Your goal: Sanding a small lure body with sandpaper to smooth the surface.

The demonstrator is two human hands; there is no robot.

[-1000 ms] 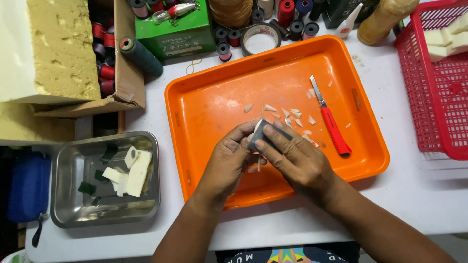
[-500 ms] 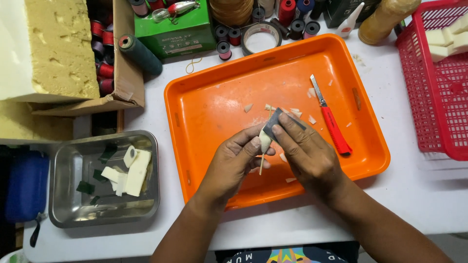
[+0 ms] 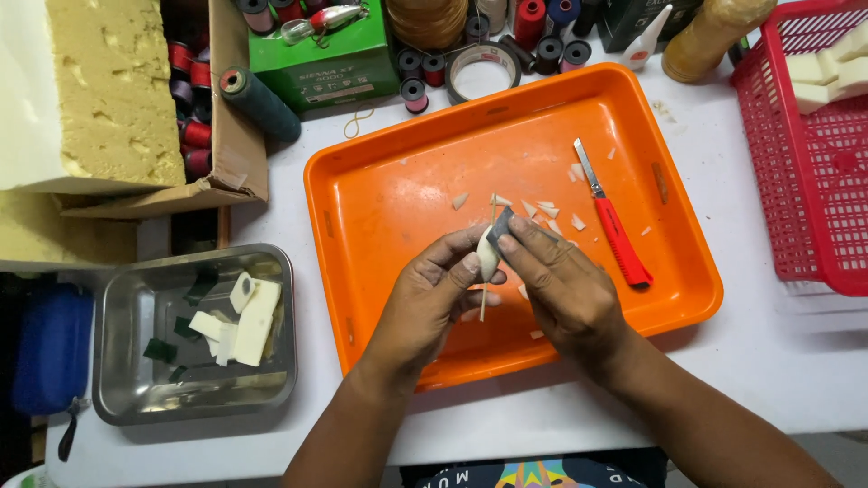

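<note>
Head view: foam piece (image 3: pixel 487 254) upright lengthwise

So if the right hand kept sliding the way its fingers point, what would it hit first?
The right hand points up and left, so it would likely first push further against the small pale piece held by the left hand. Past that lies bare orange tray, though height is unclear.
</note>
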